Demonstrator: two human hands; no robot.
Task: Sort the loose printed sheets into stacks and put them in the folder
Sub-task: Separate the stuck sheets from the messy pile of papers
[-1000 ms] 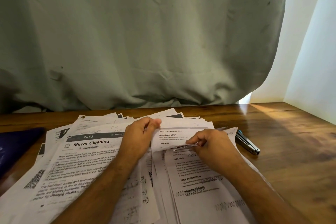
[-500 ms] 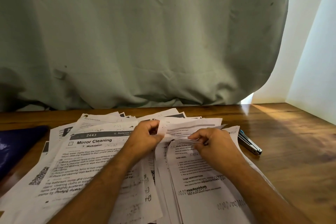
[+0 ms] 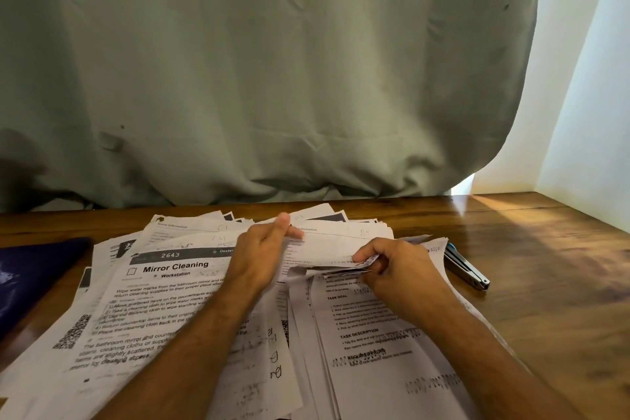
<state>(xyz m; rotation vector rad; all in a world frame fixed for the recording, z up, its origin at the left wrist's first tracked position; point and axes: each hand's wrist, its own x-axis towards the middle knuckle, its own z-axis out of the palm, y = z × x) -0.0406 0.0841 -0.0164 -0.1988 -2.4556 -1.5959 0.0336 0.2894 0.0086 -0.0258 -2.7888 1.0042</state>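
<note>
A wide pile of loose printed sheets (image 3: pixel 163 310) covers the near part of the wooden table; the top left sheet reads "Mirror Cleaning". On the right lies a rougher stack headed "TASK GOAL" (image 3: pixel 368 327). My left hand (image 3: pixel 262 256) rests on the left edge of a sheet (image 3: pixel 334 244) lifted from that stack, fingers nearly straight and pointing up. My right hand (image 3: pixel 399 269) pinches the folded-up top corners of the stack's sheets between thumb and fingers. A dark blue folder (image 3: pixel 30 280) lies at the left edge.
A metal stapler with a blue tip (image 3: pixel 465 269) lies just right of the papers. Bare wooden table (image 3: pixel 552 266) stretches to the right, sunlit at the far corner. A grey-green curtain (image 3: pixel 272 72) hangs behind the table.
The lifted sheet has flipped further back and flatter. My left hand's fingers went from pinching its corner to nearly straight against its edge. My right hand stayed on the stack's corners.
</note>
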